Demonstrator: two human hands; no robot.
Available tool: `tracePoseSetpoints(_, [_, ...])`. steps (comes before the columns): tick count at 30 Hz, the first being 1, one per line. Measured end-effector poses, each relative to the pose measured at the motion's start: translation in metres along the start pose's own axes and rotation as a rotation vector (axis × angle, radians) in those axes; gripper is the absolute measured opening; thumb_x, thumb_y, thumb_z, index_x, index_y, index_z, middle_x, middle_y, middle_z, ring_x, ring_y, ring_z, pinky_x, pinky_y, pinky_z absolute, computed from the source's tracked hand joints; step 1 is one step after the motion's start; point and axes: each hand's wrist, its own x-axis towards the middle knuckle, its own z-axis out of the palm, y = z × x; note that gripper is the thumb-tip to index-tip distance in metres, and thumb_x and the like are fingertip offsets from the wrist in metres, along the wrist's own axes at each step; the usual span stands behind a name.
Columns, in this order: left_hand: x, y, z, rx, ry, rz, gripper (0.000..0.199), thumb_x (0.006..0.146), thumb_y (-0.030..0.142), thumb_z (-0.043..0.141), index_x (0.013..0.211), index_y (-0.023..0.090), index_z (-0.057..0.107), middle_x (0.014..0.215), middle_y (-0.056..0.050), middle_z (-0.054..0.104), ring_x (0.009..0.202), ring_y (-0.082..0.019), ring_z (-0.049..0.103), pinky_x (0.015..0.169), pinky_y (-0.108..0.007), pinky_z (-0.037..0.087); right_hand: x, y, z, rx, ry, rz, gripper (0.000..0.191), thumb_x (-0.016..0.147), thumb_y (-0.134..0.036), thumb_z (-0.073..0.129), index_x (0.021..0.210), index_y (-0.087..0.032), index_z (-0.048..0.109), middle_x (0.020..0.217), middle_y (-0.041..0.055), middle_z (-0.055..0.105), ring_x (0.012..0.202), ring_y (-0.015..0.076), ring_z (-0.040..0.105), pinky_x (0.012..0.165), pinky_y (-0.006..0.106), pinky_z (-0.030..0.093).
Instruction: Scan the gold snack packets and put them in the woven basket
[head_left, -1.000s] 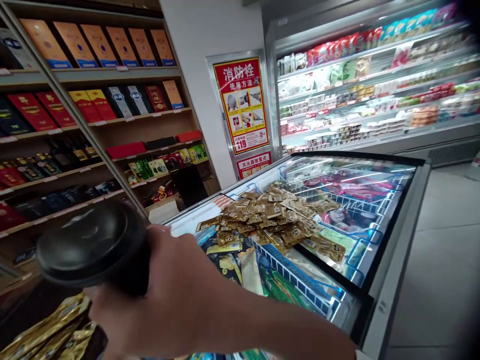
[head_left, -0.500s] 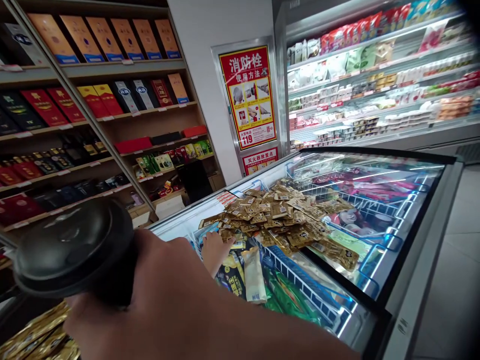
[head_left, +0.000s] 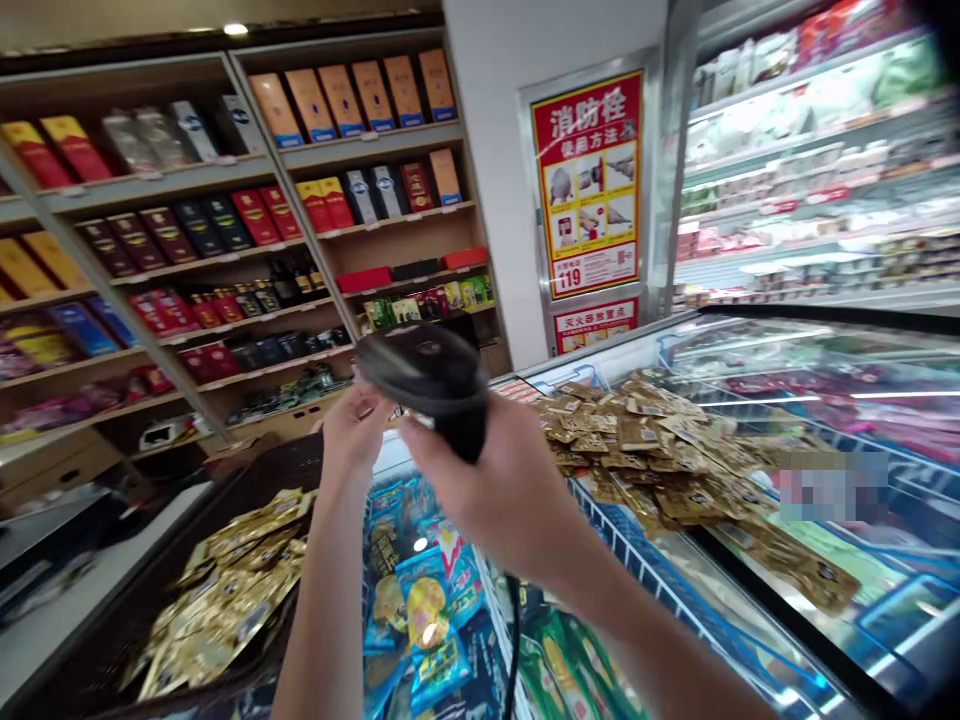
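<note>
My right hand is wrapped around the grip of a black handheld barcode scanner, its head tilted up to the left and its cord hanging below. My left hand is raised just left of the scanner with its fingers curled in. The scanner hides part of that hand, so I cannot make out what it holds. To the right, a loose heap of gold sachets lies on the freezer's glass top. More gold sachets lie in a dark basket on the left.
Below my hands the open part of the chest freezer holds blue ice-cream packets and green packets in wire baskets. Shelves of boxed goods stand behind. A red fire-hydrant notice hangs on the wall, beside a lit refrigerated display.
My left hand has left the edge of the gold sachet heap and come up beside the scanner. The view has swung left, and the scanner now sits nearer the middle, farther from me.
</note>
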Motion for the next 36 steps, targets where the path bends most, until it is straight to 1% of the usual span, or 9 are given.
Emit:
tracePoseSetpoints(3, [-0.006,0.030,-0.023,-0.071,0.087,0.025,0.050,0.057,0.050,0.093,0.085,0.018,0.066,0.075,0.000,0.069,0.068,-0.015,0.064,0.059,-0.024,0.055,0.001,0.003,-0.001,-0.025,0.050,0.013,0.029,0.085,-0.048,0.070,0.080,-0.019,0.067,0.061,0.0006,0.063,0.050,0.0139,0.055,0.046,0.025,0.041])
tracePoseSetpoints(5, [-0.007,0.038,-0.034,-0.119,0.096,-0.017,0.053,0.052,0.049,0.094,0.085,0.019,0.065,0.074,0.001,0.069,0.066,-0.015,0.065,0.058,-0.026,0.057,-0.001,0.003,0.001,-0.050,0.045,0.060,0.034,0.085,-0.052,0.068,0.075,-0.020,0.064,0.055,-0.0007,0.059,0.046,0.0142,0.052,0.045,0.027,0.040])
tracePoseSetpoints(7, [-0.005,0.037,-0.045,-0.157,0.101,-0.080,0.056,0.050,0.047,0.095,0.086,0.019,0.064,0.072,0.002,0.068,0.068,-0.015,0.067,0.061,-0.028,0.060,-0.002,0.002,0.003,-0.074,0.014,0.108,0.037,0.085,-0.055,0.067,0.070,-0.021,0.060,0.050,-0.0015,0.055,0.044,0.0150,0.051,0.045,0.029,0.040])
tracePoseSetpoints(9, [-0.001,0.031,-0.055,-0.197,0.143,-0.113,0.057,0.048,0.045,0.096,0.088,0.019,0.065,0.070,0.003,0.067,0.069,-0.015,0.068,0.064,-0.028,0.061,-0.004,0.002,0.005,-0.075,-0.034,0.148,0.040,0.084,-0.057,0.066,0.067,-0.022,0.057,0.049,-0.0019,0.053,0.044,0.0156,0.051,0.046,0.030,0.042])
tracePoseSetpoints(13, [0.008,0.022,-0.069,-0.267,0.238,-0.099,0.057,0.046,0.040,0.097,0.088,0.018,0.065,0.072,0.002,0.069,0.071,-0.014,0.068,0.067,-0.028,0.062,-0.006,0.002,0.008,-0.107,-0.078,0.192,0.043,0.085,-0.062,0.063,0.070,-0.022,0.059,0.051,-0.0019,0.052,0.047,0.0166,0.050,0.050,0.033,0.042])
tracePoseSetpoints(21, [0.014,0.025,-0.072,-0.320,0.339,-0.062,0.059,0.045,0.038,0.096,0.091,0.017,0.066,0.072,0.002,0.070,0.068,-0.014,0.067,0.066,-0.028,0.060,-0.010,0.010,0.018,-0.172,-0.081,0.162,0.044,0.088,-0.062,0.061,0.072,-0.021,0.059,0.051,-0.0020,0.054,0.045,0.0163,0.053,0.049,0.031,0.041])
tracePoseSetpoints(26, [0.015,0.023,-0.072,-0.307,0.294,-0.045,0.059,0.046,0.042,0.096,0.091,0.018,0.066,0.076,0.000,0.072,0.072,-0.015,0.070,0.066,-0.027,0.059,-0.010,0.012,0.021,-0.212,-0.098,0.167,0.044,0.088,-0.063,0.060,0.071,-0.022,0.058,0.052,-0.0005,0.055,0.047,0.0173,0.053,0.051,0.033,0.041])
tracePoseSetpoints(31, [0.016,0.023,-0.069,-0.286,0.283,-0.074,0.064,0.044,0.047,0.097,0.092,0.018,0.066,0.079,-0.001,0.073,0.075,-0.018,0.071,0.067,-0.029,0.060,-0.007,0.014,0.022,-0.237,-0.085,0.163,0.044,0.087,-0.063,0.060,0.072,-0.022,0.059,0.051,-0.0005,0.054,0.047,0.0178,0.050,0.052,0.035,0.041])
tracePoseSetpoints(36, [0.014,0.027,-0.068,-0.292,0.264,-0.075,0.060,0.045,0.044,0.097,0.091,0.018,0.068,0.078,-0.002,0.074,0.075,-0.017,0.071,0.067,-0.028,0.060,-0.007,0.015,0.022,-0.229,-0.084,0.167,0.043,0.087,-0.062,0.061,0.072,-0.022,0.059,0.052,-0.0004,0.054,0.048,0.0176,0.050,0.052,0.035,0.041])
